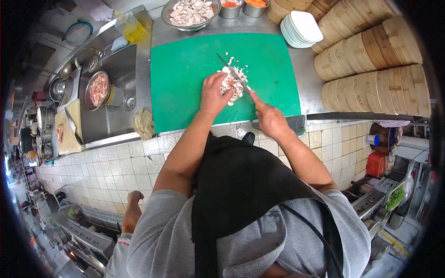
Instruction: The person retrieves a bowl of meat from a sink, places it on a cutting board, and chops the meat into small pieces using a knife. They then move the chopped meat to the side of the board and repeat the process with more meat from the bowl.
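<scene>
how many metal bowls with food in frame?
4: big bowl behind the board, two small bowls right of it, one bowl in the sink. More may hide in clutter past the sink.

No text, label, brand or number can be read anywhere in the view. The green cutting board [185, 78] is plain. The stacked bamboo steamers [371, 55] show no legible marks. The red crate [375, 164] and the red patch on a co-worker's sleeve [121, 242] are too small to make out.
</scene>
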`<state>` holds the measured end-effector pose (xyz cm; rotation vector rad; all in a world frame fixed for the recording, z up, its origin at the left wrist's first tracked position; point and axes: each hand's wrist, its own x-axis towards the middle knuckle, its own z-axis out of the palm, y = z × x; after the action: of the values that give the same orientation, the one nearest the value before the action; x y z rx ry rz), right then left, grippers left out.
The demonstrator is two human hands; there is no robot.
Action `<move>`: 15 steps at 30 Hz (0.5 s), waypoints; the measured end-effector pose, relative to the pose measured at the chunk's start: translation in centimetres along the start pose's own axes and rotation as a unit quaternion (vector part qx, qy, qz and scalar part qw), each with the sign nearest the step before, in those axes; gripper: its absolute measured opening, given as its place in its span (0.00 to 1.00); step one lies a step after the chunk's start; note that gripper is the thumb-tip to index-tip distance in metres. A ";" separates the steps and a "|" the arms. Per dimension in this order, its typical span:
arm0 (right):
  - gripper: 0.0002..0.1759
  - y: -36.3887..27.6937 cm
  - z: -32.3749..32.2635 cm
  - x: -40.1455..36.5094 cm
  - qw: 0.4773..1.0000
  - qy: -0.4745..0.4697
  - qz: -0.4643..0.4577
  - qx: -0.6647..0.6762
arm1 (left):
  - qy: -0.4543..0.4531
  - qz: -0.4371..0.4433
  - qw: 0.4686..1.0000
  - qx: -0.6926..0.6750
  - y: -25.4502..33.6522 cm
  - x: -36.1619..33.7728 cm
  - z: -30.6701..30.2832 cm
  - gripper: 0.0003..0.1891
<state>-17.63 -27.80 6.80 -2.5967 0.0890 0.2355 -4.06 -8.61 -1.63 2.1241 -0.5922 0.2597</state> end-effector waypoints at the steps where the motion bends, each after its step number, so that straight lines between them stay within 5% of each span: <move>1: 0.42 -0.5 -0.4 -0.1 1.000 -0.002 -0.001 0.001 | 0.003 0.029 0.999 0.013 -0.4 -0.1 -0.2 0.29; 4: 0.42 -1.1 -1.1 -0.1 0.998 0.061 -0.011 0.024 | 0.006 0.039 0.999 0.010 -0.2 -0.2 -0.2 0.21; 10: 0.42 -1.1 -0.8 0.5 0.999 -0.037 0.025 -0.027 | -0.003 0.012 1.000 -0.001 -0.3 -0.1 -0.8 0.17; 13: 0.42 -1.1 -0.6 0.1 0.997 0.066 -0.015 0.023 | 0.000 0.014 1.000 -0.008 -0.3 -0.2 -0.7 0.16; 15: 0.42 0.1 0.8 0.7 0.997 -0.024 0.017 -0.072 | 0.006 0.017 1.000 -0.003 -0.2 -0.5 -0.7 0.16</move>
<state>-17.06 -27.44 5.94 -2.7318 0.1028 0.3265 -4.37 -7.79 -1.63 2.1068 -0.6212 0.2889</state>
